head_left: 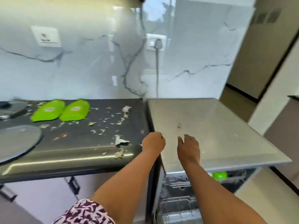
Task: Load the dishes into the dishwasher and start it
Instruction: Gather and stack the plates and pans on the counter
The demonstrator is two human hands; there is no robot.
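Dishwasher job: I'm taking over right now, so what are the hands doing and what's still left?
Left hand: curled shut, holding nothing, over the gap between the counter and the dishwasher top.
Right hand: open, fingers relaxed, above the dishwasher top.
Dishwasher: open below, racks showing, one green item already inside.
Still on the counter: two green dishes and two round lids at the left edge, among food scraps.
Left: load those, close the door, start it.

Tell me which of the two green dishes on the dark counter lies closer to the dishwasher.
The right-hand green dish. It lies beside the other green dish, which sits further left towards the pot lids, so the right-hand one is nearer the dishwasher.
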